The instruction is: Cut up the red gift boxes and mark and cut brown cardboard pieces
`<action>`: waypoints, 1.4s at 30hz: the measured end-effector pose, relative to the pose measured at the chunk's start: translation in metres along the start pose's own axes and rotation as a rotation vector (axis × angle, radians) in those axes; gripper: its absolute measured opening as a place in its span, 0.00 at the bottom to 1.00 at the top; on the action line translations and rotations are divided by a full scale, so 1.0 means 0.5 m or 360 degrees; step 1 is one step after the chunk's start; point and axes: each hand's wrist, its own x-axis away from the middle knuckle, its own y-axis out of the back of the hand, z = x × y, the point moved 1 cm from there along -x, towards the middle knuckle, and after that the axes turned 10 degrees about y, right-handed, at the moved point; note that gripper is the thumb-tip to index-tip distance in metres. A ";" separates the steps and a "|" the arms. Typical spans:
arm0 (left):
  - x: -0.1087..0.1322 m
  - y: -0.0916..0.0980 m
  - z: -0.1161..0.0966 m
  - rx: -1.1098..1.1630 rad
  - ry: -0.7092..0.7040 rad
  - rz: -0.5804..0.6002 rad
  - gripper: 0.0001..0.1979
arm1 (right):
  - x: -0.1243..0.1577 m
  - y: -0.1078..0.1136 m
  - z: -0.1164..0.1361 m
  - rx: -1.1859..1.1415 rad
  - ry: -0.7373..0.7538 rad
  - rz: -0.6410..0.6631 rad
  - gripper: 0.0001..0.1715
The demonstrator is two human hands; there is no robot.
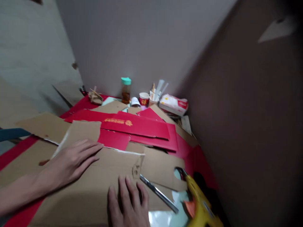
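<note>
My left hand [74, 159] lies with fingers stretched over a large brown cardboard sheet [78, 201], its fingertips at the sheet's far edge beside a smaller cardboard piece [86, 129]. Nearer to me, my right hand [129, 203] rests on the same sheet, fingers a little spread and nothing in them. Just right of those fingers is a slim silver utility knife [159, 194], lying slantwise. A yellow hot glue gun [201, 201] with an orange trigger stands farther right. Red card strips [139, 124] with gold printing lie beyond the cardboard.
Along the back wall stand a bottle with a green lid [126, 90], a red-and-white paper cup [144, 99], a cup holding glue sticks [153, 101] and a tissue pack [174, 104]. Walls close off the back and the right. More cardboard [44, 126] lies at left.
</note>
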 end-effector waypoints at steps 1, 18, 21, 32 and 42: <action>0.026 -0.012 -0.017 -0.0049 -0.0103 -0.0087 0.26 | -0.010 0.011 0.001 -0.0072 0.0012 0.0089 0.25; 0.125 -0.055 -0.063 0.0072 -0.0078 -0.0106 0.24 | -0.022 0.206 -0.124 0.0247 -0.0524 0.0901 0.15; 0.127 -0.057 -0.069 0.0041 -0.0003 -0.0166 0.19 | -0.024 0.206 -0.126 0.0257 -0.0422 0.0932 0.18; 0.123 -0.053 -0.093 -0.0015 0.0180 -0.0215 0.19 | 0.016 0.175 -0.127 0.0338 -0.0284 0.0164 0.17; 0.121 -0.056 -0.089 -0.0016 0.0198 -0.0168 0.21 | 0.022 0.185 -0.132 0.0223 -0.0288 0.0377 0.18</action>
